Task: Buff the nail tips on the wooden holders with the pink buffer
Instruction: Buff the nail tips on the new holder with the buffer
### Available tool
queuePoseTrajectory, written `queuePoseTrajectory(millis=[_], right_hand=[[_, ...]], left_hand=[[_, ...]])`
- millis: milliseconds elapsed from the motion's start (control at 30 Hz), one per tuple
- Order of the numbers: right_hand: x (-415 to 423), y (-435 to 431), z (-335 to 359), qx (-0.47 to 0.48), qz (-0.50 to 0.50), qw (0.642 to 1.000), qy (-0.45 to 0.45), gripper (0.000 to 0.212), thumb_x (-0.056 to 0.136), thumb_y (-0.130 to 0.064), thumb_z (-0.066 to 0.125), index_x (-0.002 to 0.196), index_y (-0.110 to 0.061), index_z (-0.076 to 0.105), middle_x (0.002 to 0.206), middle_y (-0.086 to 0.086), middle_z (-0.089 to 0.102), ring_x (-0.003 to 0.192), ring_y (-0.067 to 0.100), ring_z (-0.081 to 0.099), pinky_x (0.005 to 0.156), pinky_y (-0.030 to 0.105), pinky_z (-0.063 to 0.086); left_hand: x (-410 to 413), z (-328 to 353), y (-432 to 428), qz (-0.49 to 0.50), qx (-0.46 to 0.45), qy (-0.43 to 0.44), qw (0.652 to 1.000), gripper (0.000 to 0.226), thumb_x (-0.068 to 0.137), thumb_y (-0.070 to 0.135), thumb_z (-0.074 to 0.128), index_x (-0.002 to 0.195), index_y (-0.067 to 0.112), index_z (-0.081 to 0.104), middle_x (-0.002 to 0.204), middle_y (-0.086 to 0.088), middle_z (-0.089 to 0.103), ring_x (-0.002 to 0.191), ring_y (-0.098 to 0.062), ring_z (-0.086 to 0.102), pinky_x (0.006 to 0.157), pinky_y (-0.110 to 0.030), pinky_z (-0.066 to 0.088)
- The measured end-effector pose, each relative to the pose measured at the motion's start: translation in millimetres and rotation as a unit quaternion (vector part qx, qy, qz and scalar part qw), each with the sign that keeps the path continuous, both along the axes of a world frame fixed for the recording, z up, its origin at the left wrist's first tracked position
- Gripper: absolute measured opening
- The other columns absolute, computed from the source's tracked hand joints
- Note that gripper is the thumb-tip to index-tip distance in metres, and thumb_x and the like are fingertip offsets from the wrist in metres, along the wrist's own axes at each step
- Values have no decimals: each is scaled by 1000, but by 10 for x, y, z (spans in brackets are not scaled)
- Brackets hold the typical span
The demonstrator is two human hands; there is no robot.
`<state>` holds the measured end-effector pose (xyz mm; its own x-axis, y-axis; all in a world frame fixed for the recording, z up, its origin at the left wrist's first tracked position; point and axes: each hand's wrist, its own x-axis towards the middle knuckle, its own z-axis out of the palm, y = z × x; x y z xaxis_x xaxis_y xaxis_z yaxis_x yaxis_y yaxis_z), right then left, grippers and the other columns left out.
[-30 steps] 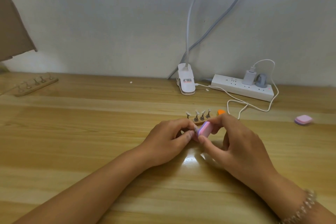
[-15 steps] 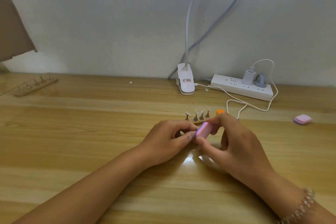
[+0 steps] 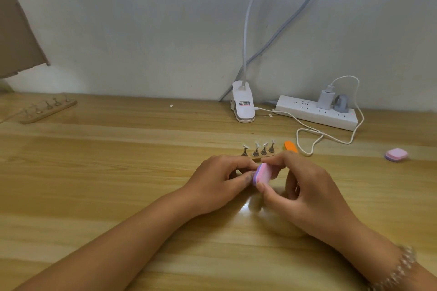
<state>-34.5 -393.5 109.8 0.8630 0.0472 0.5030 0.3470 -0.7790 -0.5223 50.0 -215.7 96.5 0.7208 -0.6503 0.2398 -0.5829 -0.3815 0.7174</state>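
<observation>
Far left of desk (image 3: 118,196): spare wooden holder (image 3: 48,110), untouched. Centre: left hand (image 3: 220,181), fingers pinched on something hidden (presumably a nail tip). Just right: pink buffer (image 3: 262,173), gripped in right hand (image 3: 305,186) fingers, touching the left fingertips; near holder (image 3: 259,157) just beyond. Risk: excess pressure could flick the tip loose. Versus a second earlier: buffer tilted more upright, hands otherwise stayed.

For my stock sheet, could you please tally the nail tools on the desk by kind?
Pink buffers: 2, one in the right hand at, one spare at
Wooden holders: 2, at and
Orange block: 1
Total: 5
</observation>
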Motion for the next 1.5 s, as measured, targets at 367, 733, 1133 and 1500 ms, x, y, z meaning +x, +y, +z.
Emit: queuePoseTrajectory(millis=[367,733,1133,1500], right_hand=[[30,-42,-5,-11,-51,999,-15,32,77,-43,72,103,-27,62,90,-16,59,60,1,50,58,31,46],[-3,4,-13,-29,7,999,-16,36,79,-49,63,110,-31,65,96,-20,59,54,9,53,54,28,47],[42,-60,-46,-19,-50,998,-15,31,75,-39,73,100,-31,58,90,-20,59,65,-5,52,57,26,42],[31,-44,-34,-53,-44,997,-34,37,78,-40,70,112,-27,61,96,-19,57,64,-13,46,52,24,38]], left_hand=[[-3,13,7,-4,-14,-2,1000,21,98,18,60,88,34,71,78,19,67,58,3,51,60,-17,33],[4,-4,2,1,-2,-5,1000,18,95,19,59,93,31,73,78,18,66,60,-2,49,60,-24,35],[-12,31,-13,15,-65,35,997,16,98,13,60,99,17,75,91,5,76,83,-18,69,77,-38,53],[-4,-11,-3,24,-93,76,992,9,96,10,63,98,12,71,87,2,73,64,-5,57,58,-32,49]])
